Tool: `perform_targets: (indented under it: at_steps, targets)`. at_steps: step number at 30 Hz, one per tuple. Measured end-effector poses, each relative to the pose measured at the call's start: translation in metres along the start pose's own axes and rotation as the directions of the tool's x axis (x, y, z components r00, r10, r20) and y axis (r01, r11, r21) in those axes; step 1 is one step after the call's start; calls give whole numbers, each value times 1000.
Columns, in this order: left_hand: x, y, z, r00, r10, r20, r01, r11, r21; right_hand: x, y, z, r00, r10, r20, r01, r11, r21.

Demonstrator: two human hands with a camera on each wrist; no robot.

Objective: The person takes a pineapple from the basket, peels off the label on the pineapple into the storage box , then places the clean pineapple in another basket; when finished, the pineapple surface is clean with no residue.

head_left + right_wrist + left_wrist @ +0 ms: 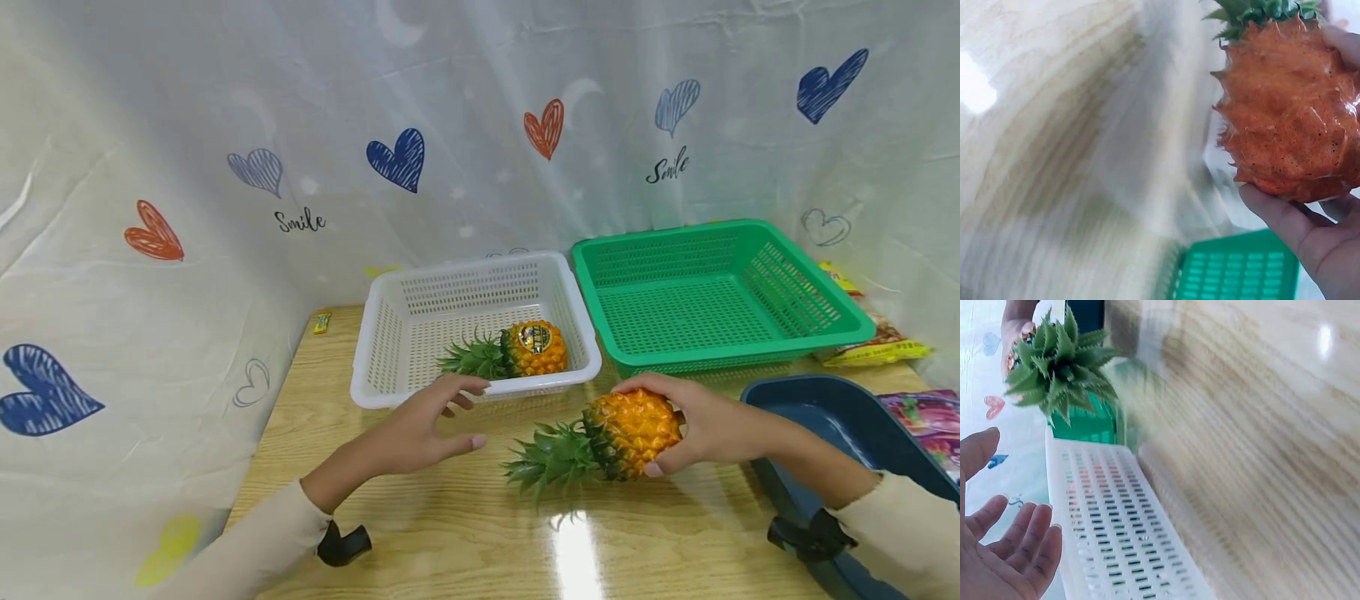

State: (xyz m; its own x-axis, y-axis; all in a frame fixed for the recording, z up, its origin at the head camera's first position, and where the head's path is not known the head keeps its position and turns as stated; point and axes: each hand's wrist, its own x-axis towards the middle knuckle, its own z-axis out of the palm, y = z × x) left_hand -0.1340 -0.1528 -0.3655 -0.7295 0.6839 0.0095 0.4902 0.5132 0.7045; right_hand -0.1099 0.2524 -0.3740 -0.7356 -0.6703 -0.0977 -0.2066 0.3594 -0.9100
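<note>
My right hand (701,421) grips an orange pineapple (641,429) round its base, its green crown (555,462) pointing left over the table. In the right wrist view the thumb and fingers curl about the spiky fruit (1291,112). My left hand (423,425) holds nothing; its fingers are spread and relaxed in front of the white basket (472,396), left of the crown. Inside that basket lies a second pineapple (551,354) with a dark and gold label, its crown to the left.
A green basket (720,357) stands at the back right, beside the white one. The dark blue tub (802,385) sits under my right forearm. Packaged snacks (881,346) and a purple packet (926,421) lie at the right edge. A small yellow packet (322,322) is at the back left.
</note>
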Motion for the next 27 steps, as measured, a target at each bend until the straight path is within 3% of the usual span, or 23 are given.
perform_targets:
  at_steps: [11, 16, 21, 27]
  targets:
    - [-1, -16, -21, 995, -13, -96, 18, 998, 59, -17, -17, -27, 1000, 15, -2, -15, 1000, 27]
    - [-1, -25, -27, 992, -9, -124, 18, 998, 67, -20, -23, -41, 1000, -19, -16, 18, 999, -38]
    - [0, -32, -30, 993, -13, -117, 24, 995, 93, -21, -33, -55, 996, -29, -87, 18, 992, -123]
    - [-1, -38, -31, 994, -67, -82, 74, 993, 87, -21, -39, -74, 986, -56, -157, 15, 969, -248]
